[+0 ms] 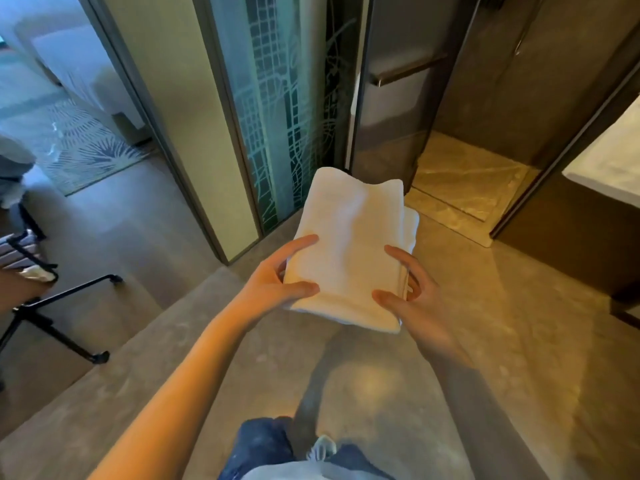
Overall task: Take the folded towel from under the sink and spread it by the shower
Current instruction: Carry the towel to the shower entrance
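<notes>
- Hands of a person in blue jeans are holding a folded white terry towel [353,251] out in front of the body, above the grey stone floor [519,341].
- The left hand [273,282] is clamping the towel's near left edge, thumb lying on top and fingers curling underneath.
- The right hand [415,299] is gripping the near right edge the same way, thumb pressing on the top layer, fingers wrapping the side.
- The towel is staying folded in several layers, its far end sagging slightly toward the shower.
- The shower stall with its pale marbled floor [467,181] is standing just beyond the towel, its glass door [391,98] hanging open.
- A frosted glass panel with a teal grid pattern [277,116] is rising to the left of it.
- A black metal folding stand [62,306] is sitting on the floor at far left.
</notes>
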Demonstrator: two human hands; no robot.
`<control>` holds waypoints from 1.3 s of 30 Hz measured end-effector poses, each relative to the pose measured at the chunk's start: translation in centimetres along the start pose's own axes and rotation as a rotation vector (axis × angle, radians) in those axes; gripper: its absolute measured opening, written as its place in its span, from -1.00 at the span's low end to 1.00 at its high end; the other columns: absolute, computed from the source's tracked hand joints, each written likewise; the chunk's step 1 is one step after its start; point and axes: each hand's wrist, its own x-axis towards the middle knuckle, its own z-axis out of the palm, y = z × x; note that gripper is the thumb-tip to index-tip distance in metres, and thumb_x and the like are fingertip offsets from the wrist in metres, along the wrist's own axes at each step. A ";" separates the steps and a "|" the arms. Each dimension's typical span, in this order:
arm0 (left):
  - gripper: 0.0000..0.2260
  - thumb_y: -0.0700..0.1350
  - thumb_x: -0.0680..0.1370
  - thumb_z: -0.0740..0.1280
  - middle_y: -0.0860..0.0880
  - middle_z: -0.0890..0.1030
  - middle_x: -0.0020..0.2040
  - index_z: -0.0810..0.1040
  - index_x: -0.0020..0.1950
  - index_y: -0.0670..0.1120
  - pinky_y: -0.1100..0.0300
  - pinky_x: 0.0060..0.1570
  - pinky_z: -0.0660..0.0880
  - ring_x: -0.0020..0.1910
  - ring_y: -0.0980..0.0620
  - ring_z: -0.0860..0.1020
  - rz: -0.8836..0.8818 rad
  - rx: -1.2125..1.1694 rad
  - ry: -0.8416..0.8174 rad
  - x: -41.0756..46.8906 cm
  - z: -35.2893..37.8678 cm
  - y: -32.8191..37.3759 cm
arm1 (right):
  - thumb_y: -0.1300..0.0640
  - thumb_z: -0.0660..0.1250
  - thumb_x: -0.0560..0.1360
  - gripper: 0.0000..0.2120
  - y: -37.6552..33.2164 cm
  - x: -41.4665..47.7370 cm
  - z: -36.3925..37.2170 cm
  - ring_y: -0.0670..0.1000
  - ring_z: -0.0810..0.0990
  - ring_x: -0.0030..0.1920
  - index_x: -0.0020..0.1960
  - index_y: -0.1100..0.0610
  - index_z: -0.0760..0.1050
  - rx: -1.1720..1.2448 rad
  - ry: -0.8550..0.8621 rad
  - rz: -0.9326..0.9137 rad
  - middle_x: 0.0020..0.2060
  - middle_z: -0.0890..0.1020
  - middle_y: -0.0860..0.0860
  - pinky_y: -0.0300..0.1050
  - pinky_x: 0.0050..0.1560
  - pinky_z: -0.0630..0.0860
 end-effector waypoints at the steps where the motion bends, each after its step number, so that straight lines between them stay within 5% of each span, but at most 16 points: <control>1: -0.41 -0.21 0.47 0.46 0.31 0.39 0.33 0.41 0.35 0.30 0.19 0.13 0.51 0.23 0.22 0.46 0.005 0.003 -0.005 1.2 -0.4 0.1 | 0.39 0.47 0.36 -0.36 0.0 1.1 0.0 -0.18 0.62 0.05 0.23 -0.23 0.52 -0.004 0.008 0.004 0.14 0.61 -0.13 -0.30 -0.14 0.58; 7: -0.41 -0.22 0.48 0.46 0.25 0.32 0.42 0.40 0.38 0.25 -0.05 0.29 0.44 0.31 0.15 0.42 0.035 0.063 -0.075 10.0 -3.1 -0.1 | 0.40 0.46 0.34 -0.35 0.7 8.3 0.0 -0.24 0.61 0.00 0.18 -0.28 0.54 -0.020 0.092 0.014 0.00 0.63 -0.31 -0.30 -0.14 0.57; 17: -0.38 -0.22 0.43 0.49 0.39 0.38 0.34 0.44 0.32 0.34 0.10 0.22 0.46 0.28 0.25 0.44 0.030 0.065 -0.275 28.8 -5.8 1.1 | 0.41 0.46 0.33 -0.37 1.0 21.0 -1.1 -0.17 0.59 -0.04 0.24 -0.16 0.52 -0.110 0.376 -0.026 0.02 0.62 -0.14 -0.24 -0.16 0.57; 21: -0.38 -0.29 0.41 0.49 0.31 0.42 0.34 0.48 0.32 0.26 0.38 0.04 0.50 0.19 0.39 0.47 0.036 0.021 -0.374 35.6 -5.5 2.3 | 0.45 0.44 0.33 -0.37 0.5 24.8 -2.2 -0.22 0.59 -0.06 0.24 -0.10 0.52 -0.099 0.497 -0.008 0.01 0.61 -0.19 -0.25 -0.18 0.59; 30: -0.37 -0.17 0.32 0.54 0.32 0.49 0.27 0.49 0.29 0.30 0.06 0.17 0.54 0.19 0.21 0.53 0.005 0.055 -0.541 46.4 2.2 2.5 | 0.40 0.45 0.38 -0.39 0.4 28.6 -10.0 -0.30 0.58 0.01 0.25 -0.17 0.51 -0.112 0.666 0.049 0.02 0.59 -0.38 -0.35 -0.18 0.57; 39: -0.38 -0.17 0.31 0.53 0.44 0.51 0.17 0.50 0.26 0.33 0.23 0.03 0.56 0.16 0.25 0.53 -0.006 0.036 -0.521 54.6 16.0 4.0 | 0.28 0.47 0.39 -0.40 0.8 32.7 -26.2 -0.33 0.53 0.07 0.24 -0.28 0.49 -0.163 0.613 0.076 0.07 0.52 -0.42 -0.34 -0.16 0.57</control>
